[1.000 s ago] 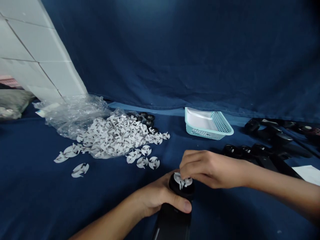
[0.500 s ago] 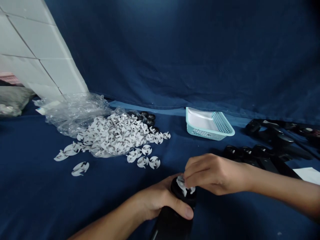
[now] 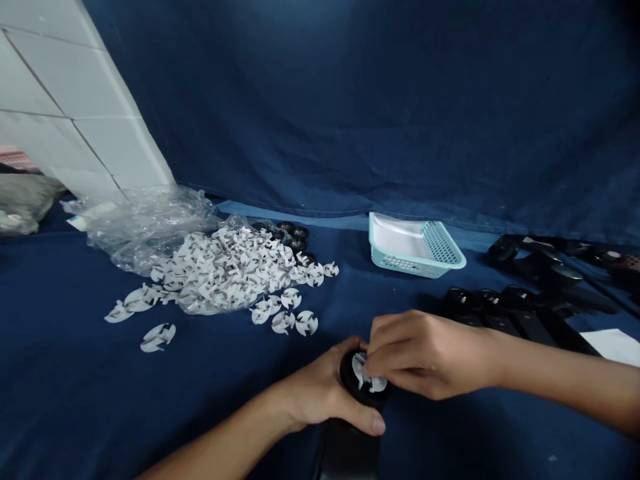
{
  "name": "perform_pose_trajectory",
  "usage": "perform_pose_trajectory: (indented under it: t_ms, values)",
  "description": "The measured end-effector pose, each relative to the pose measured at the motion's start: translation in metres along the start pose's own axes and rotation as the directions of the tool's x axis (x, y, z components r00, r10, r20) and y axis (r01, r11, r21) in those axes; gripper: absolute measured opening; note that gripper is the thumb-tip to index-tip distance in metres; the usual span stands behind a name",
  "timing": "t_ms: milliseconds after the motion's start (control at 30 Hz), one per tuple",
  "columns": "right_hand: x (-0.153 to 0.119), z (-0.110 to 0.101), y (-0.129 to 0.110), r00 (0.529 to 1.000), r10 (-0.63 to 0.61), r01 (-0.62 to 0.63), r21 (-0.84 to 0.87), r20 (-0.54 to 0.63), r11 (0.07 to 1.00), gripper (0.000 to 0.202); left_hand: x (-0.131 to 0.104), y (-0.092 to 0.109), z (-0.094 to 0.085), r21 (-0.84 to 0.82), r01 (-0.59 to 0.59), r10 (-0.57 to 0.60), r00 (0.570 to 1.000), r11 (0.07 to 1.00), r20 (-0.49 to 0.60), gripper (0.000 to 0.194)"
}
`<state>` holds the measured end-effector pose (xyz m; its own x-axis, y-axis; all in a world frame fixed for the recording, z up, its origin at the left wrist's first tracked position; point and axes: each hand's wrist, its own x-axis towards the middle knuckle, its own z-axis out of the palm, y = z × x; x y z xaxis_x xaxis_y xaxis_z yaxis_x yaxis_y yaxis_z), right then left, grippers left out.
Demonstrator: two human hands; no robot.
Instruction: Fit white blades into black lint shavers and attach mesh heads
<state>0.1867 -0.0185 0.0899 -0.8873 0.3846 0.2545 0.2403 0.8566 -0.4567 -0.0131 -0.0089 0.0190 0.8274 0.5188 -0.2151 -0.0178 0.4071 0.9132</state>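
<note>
My left hand [image 3: 333, 390] is wrapped round the upper part of a long black part [image 3: 350, 453] with a round end, its thumb lying across the near side. Set in that round end is a white slotted plastic disc [image 3: 359, 368]. The fingers of my right hand [image 3: 420, 353] are pinched together on the disc and cover part of it. Left of my hands lies a heap of like white discs [image 3: 230, 270], partly on clear plastic. Several loose discs [image 3: 306, 323] are scattered at its near edge.
Behind stands a light blue perforated basket [image 3: 410, 267] with something white inside. More black parts [image 3: 500, 313] lie to the right, near a white paper [image 3: 613, 347]. Crumpled clear plastic [image 3: 145, 223] and small round black pieces [image 3: 297, 237] border the heap. A blue cloth [image 3: 350, 120] hangs at the back.
The white disc now sits flatter in the black part's round end, which faces more toward me. My right fingers have shifted slightly down and left while staying on the disc.
</note>
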Motion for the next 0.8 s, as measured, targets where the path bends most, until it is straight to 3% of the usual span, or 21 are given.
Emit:
perform_pose_trajectory:
  t_ms: [133,233,367,500,700,800]
  values:
    - [0.003,0.0,-0.002,0.998,0.053,-0.054,0.001,0.025,0.999,0.019,0.0,0.0,0.001,0.071,-0.017,0.019,0.999,0.997,-0.027,0.056]
    - [0.003,0.003,-0.007,0.985,0.174,-0.173,0.039,-0.016,0.984,0.016,0.001,-0.003,0.0,0.149,-0.052,0.06,0.997,0.987,-0.05,0.053]
    - [0.007,0.002,-0.015,0.925,0.372,-0.373,0.001,-0.076,0.928,0.01,0.002,-0.004,-0.001,0.3,-0.151,0.187,0.978,0.942,-0.093,0.051]
    - [0.013,-0.003,-0.022,0.859,0.509,-0.512,-0.072,-0.057,0.856,0.011,0.001,0.0,-0.003,0.482,-0.172,0.272,0.951,0.859,-0.145,0.053]
    - [0.012,-0.004,-0.029,0.774,0.632,-0.632,-0.093,-0.035,0.769,0.021,0.0,0.0,-0.007,0.614,-0.165,0.324,0.933,0.772,-0.156,0.053]
    - [0.01,-0.003,-0.033,0.773,0.633,-0.631,-0.064,0.033,0.773,0.024,0.0,-0.002,-0.007,0.631,-0.134,0.309,0.934,0.764,-0.177,0.055]
